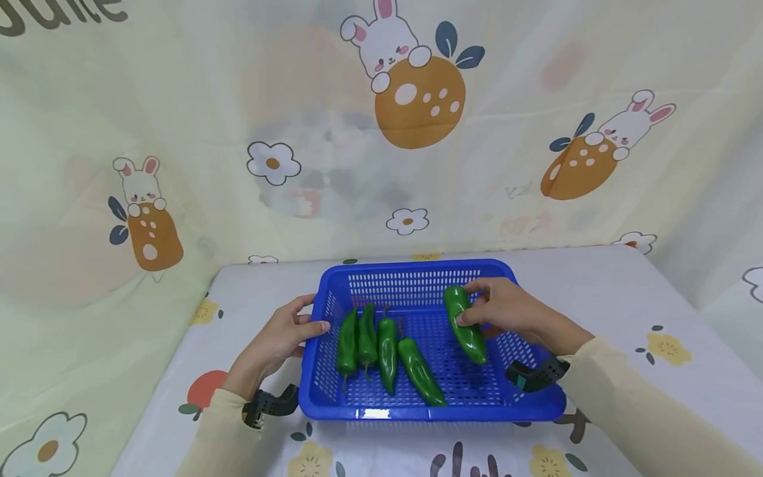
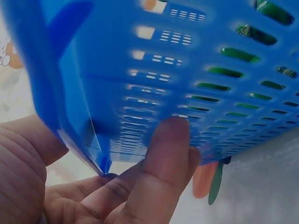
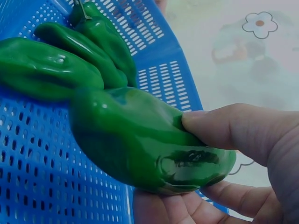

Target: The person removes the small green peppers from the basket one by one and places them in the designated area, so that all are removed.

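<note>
A blue plastic basket with slotted walls stands on the table, and several glossy green peppers lie side by side in its left half. My left hand holds the basket's left rim, thumb over the edge; in the left wrist view its fingers rest against the outside of the slotted wall. Over the right part of the basket, my right hand pinches another green pepper between thumb and fingers, blunt end away from me. Seen from the right wrist, this pepper is raised above the slotted floor.
A pale cloth printed with flowers and fruit covers the table. Behind it hangs a cream curtain with rabbit and flower prints. Dark bands with small devices sit on both wrists.
</note>
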`<state>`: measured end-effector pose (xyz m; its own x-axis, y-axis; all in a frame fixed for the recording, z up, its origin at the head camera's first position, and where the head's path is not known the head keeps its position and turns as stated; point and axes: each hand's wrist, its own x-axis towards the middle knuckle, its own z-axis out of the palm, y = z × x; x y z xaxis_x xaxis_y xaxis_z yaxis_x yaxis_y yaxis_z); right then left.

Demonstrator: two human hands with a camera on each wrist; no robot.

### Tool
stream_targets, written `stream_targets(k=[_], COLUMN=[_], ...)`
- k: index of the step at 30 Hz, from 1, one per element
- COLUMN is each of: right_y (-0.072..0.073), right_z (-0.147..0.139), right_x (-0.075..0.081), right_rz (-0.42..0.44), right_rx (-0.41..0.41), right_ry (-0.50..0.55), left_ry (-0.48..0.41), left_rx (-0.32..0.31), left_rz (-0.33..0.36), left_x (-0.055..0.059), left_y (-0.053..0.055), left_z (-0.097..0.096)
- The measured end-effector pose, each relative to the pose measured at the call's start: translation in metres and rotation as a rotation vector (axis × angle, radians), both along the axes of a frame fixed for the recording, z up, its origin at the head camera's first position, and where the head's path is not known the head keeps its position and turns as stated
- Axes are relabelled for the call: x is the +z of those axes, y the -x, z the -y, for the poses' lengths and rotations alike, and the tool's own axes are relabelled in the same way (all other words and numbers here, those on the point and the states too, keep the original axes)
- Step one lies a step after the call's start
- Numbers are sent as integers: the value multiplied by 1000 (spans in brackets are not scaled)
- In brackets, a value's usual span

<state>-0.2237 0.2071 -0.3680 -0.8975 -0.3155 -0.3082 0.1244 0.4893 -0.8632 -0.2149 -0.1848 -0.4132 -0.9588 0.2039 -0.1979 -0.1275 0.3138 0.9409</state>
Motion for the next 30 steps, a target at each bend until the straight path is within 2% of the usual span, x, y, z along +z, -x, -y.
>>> stream_targets(k=[11,18,30], right_y=[0,1,0], right_z=[-13,-20,-34], right_x=[8,11,17], right_rz=[-39,-45,-97], right_rx=[3,-17,-22], right_ry=[4,-11,-45], left_ry=[9,-20,-35], left_rx=[5,-19,-26], left_rz=[-2,8,12], left_x=[-1,0,-1], left_y=[1,0,1], left_z=[1,3,4])
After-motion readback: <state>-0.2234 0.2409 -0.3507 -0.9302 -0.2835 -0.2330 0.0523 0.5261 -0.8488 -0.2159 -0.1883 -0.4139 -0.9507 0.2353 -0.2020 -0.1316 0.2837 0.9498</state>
